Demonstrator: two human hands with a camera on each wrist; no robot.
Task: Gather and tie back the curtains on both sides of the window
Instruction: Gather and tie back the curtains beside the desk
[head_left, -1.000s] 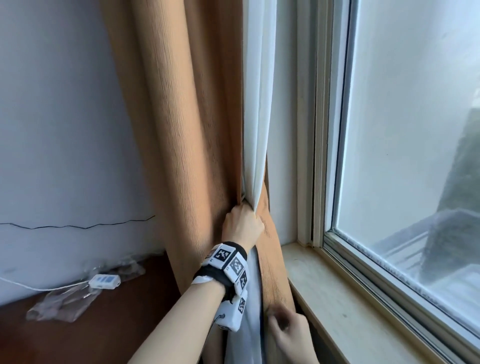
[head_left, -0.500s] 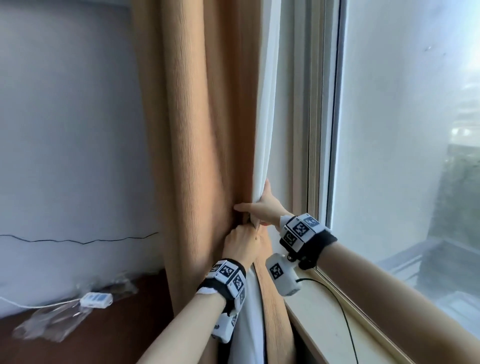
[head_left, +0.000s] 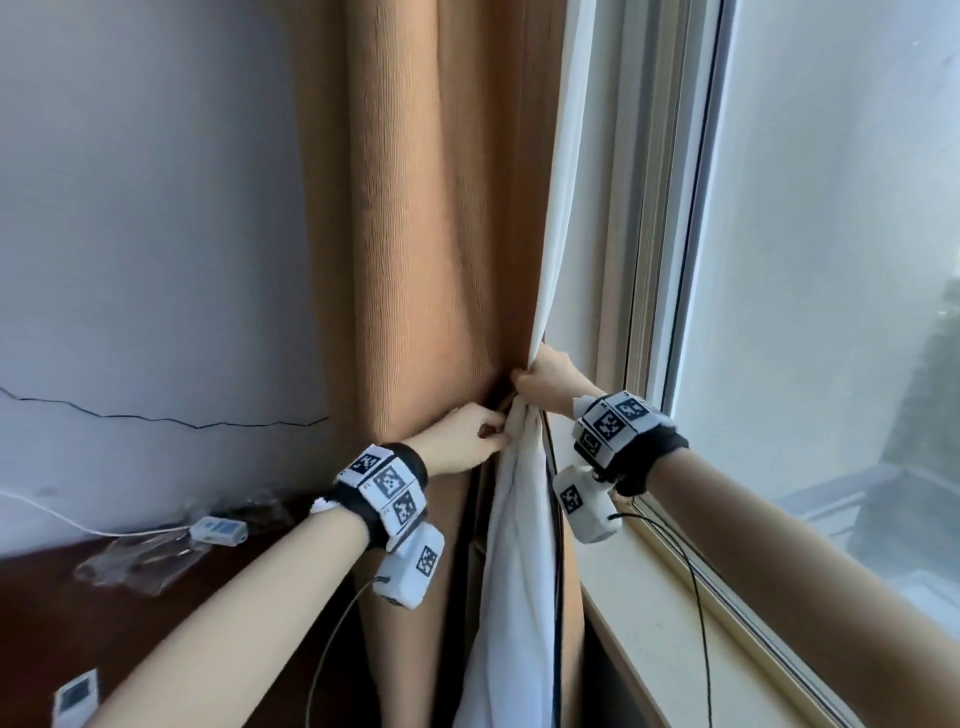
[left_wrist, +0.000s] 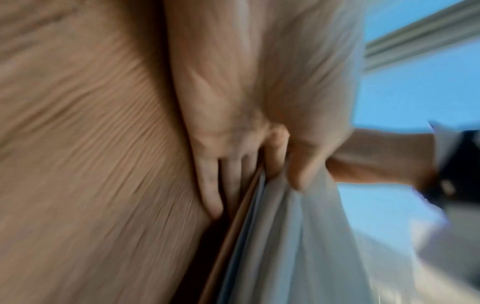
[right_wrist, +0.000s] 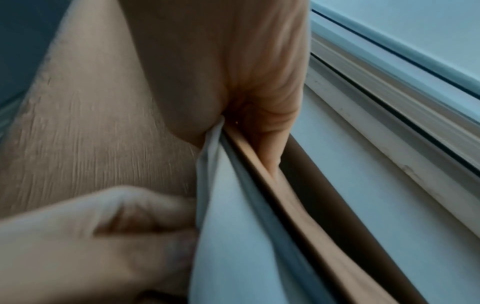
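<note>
A tan ribbed curtain (head_left: 426, 260) hangs beside the window, with a white sheer curtain (head_left: 563, 208) along its right edge. My right hand (head_left: 545, 376) grips both curtains where they are gathered into a waist, and the sheer (head_left: 514, 571) falls in a bunch below it. My left hand (head_left: 467, 441) is just left of and below the right one, its fingers bent and tucked into the fold at the tan curtain's edge. In the blurred left wrist view the left fingers (left_wrist: 210, 185) lie in that fold. The right wrist view shows the right hand (right_wrist: 246, 82) holding the sheer (right_wrist: 233, 226). No tie-back is visible.
The window sill (head_left: 675, 649) and glass (head_left: 831, 312) are to the right, with a black cable (head_left: 696, 597) trailing over the sill. To the left is a cracked wall (head_left: 156, 260) above a brown surface (head_left: 104, 623) with a plastic bag and a small white device (head_left: 218, 530).
My right hand rose from low beside the sill to the gathered waist and took hold of the curtains. My left hand slid down and left off the top of the bundle.
</note>
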